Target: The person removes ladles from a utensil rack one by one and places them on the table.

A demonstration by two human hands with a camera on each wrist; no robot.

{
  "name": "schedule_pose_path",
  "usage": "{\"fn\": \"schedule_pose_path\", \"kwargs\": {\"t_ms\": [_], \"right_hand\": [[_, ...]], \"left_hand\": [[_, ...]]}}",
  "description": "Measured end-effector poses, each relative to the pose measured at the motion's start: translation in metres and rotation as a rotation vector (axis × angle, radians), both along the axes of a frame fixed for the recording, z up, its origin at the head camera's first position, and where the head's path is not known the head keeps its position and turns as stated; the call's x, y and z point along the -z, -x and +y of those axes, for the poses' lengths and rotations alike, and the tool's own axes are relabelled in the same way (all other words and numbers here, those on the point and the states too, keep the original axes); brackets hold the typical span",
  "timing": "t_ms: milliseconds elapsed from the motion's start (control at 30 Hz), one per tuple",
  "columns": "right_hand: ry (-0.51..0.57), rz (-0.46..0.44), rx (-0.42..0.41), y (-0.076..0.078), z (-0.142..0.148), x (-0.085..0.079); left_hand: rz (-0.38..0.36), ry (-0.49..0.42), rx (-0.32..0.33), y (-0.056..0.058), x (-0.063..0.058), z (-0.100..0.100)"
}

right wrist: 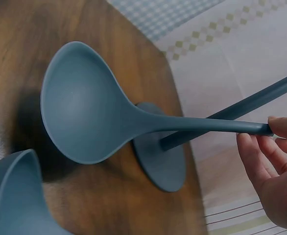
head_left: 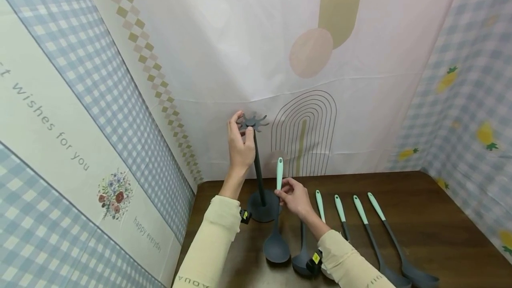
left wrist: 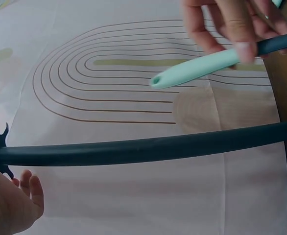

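My left hand [head_left: 241,148] holds the hooked top of a dark utensil stand [head_left: 258,168], thumb at the near side and fingers behind the hooks. The stand is upright on its round base. In my right hand [head_left: 295,197], thumb and fingertips pinch a serving spoon [head_left: 276,247] where its mint handle meets the grey shaft. That spoon hangs bowl down, just right of the stand, its handle end pointing up. The right wrist view shows its wide grey bowl [right wrist: 82,105] above the wood, with the stand's base [right wrist: 163,166] behind its shaft.
A ladle [head_left: 302,263] lies under my right wrist, partly hidden. Farther right, several mint-handled utensils [head_left: 360,210] lie side by side on the brown table [head_left: 436,217]. Patterned cloth [head_left: 240,57] hangs behind the table and along both sides.
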State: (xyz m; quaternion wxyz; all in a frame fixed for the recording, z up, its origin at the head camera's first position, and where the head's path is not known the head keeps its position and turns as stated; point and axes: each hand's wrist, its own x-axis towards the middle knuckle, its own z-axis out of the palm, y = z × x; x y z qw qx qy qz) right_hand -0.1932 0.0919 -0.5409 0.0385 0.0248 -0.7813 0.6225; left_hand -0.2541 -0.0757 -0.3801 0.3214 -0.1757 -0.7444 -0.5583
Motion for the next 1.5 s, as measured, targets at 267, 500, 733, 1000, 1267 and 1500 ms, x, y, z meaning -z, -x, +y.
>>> {"fn": "schedule_pose_path", "kwargs": {"t_ms": [267,500,733,1000,1267,1500], "right_hand": [[0.038,-0.081,-0.011,-0.001,-0.001,0.022],[0.036,-0.100,-0.004,-0.002,-0.004,0.033],[0.024,-0.136,0.010,0.000,-0.005,0.045],[-0.085,-0.158,-0.002,0.007,-0.009,0.055],[-0.335,-0.143,-0.046,0.009,-0.015,0.062],[-0.412,-0.187,-0.085,0.010,-0.012,0.073]], "left_hand": [[-0.002,0.012,-0.012,0.000,0.000,0.001],[0.005,0.010,-0.014,-0.002,0.000,0.001],[0.005,0.018,-0.016,-0.002,0.004,0.000],[0.005,0.013,-0.019,-0.001,0.001,0.001],[-0.006,0.011,-0.021,-0.001,0.000,0.000],[0.001,0.019,-0.004,-0.002,0.002,-0.001]]}}
